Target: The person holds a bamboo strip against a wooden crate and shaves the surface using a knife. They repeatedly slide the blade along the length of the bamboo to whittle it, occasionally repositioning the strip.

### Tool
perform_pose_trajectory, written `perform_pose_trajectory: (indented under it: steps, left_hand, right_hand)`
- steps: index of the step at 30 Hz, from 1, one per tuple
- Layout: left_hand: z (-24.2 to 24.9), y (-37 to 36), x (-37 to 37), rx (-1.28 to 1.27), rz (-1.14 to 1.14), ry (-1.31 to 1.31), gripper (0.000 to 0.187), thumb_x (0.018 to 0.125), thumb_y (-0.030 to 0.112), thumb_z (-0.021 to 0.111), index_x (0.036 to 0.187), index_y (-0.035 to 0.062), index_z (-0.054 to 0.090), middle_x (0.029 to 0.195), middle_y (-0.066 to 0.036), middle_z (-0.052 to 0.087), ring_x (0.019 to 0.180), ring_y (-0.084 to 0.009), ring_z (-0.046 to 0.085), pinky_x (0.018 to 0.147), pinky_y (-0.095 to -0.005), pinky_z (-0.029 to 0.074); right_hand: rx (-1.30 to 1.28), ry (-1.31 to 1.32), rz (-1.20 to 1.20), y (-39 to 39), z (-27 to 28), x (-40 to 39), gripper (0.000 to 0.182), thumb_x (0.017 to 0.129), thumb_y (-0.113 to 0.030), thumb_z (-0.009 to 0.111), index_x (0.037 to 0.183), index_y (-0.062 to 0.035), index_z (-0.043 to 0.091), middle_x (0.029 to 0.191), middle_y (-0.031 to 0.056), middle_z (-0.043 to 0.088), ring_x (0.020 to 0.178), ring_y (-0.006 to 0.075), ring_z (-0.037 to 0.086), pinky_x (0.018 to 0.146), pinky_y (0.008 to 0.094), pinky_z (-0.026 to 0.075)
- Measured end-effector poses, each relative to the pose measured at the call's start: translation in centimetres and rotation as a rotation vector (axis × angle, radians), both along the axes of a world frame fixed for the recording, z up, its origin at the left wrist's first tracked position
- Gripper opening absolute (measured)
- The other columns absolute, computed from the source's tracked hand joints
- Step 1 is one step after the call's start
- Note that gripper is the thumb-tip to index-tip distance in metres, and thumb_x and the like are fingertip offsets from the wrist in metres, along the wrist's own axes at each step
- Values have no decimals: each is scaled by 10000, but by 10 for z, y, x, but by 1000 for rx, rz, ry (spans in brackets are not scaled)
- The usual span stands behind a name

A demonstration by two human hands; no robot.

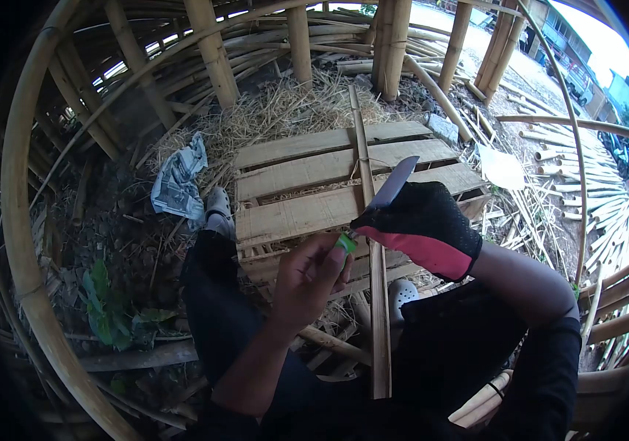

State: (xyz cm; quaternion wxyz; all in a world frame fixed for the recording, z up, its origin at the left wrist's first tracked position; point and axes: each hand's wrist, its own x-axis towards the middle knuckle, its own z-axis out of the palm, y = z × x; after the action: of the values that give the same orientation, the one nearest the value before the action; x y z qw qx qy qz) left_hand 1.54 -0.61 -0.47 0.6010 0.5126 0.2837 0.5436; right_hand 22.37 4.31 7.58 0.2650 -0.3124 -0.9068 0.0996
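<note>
Above a wooden pallet of pale planks (pixel 307 173), two hands are seen close together. A knife with a long grey steel blade (pixel 395 184) is held by the right hand (pixel 421 224), which is covered by a black fabric glove with a pink cuff (pixel 432 253); its grip is closed fully around the handle, so the handle itself is hidden. The blade points up and to the right.

A small bright green piece (pixel 344 242) is pinched between the fingers of the bare left hand (pixel 311 275), just below and touching the gloved hand. What this piece is made of cannot be told.

A long thin split bamboo strip (pixel 373 279) lies across the pallet and passes under the hands toward the person's lap. Dark trousers (pixel 219 316) are seen below. A crumpled sheet of newspaper (pixel 178 180) lies on the dry straw (pixel 278 110) at the left of the pallet. Thick bamboo poles (pixel 20 242) are bent around the whole place.
</note>
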Motion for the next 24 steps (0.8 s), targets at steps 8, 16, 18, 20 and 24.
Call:
perform_pose_trajectory:
  steps: [8,16,18,20,24]
  left_hand:
    - [-6,1,2,77,73,59,204,1012,116,573,1147,-32,612,861,-38,646,694,-38,546,610,-214,460]
    - [-1,-3,7,130,141,144,211,1032,169,551,987,-25,618,754,-9,569,621,-35,486,539,-207,400]
    - [-1,-3,7,128,163,136,215,1032,169,552,980,-29,619,745,-9,567,619,-35,486,538,-209,398]
    - [-2,-2,3,176,128,173,213,1026,163,559,969,-33,619,744,-13,567,616,-34,489,540,-211,404]
    - [-4,2,-3,368,180,359,213,1021,161,567,961,-36,621,736,-15,563,613,-34,489,545,-210,411]
  right_hand:
    - [-144,82,13,3,-3,4,176,888,-243,738,986,-97,737,895,100,704,814,273,696,717,348,563]
    - [31,45,92,6,-5,4,170,874,-231,751,1006,-123,750,912,82,716,814,265,698,719,348,563]
    - [104,41,147,6,-2,2,163,880,-224,743,997,-111,750,909,88,712,806,271,693,709,354,560]
    - [131,12,161,7,-5,3,161,882,-222,740,992,-106,750,905,90,710,802,273,692,703,357,559]
    - [192,-12,227,8,-4,4,166,883,-223,740,993,-99,749,900,91,709,800,272,694,694,361,557]
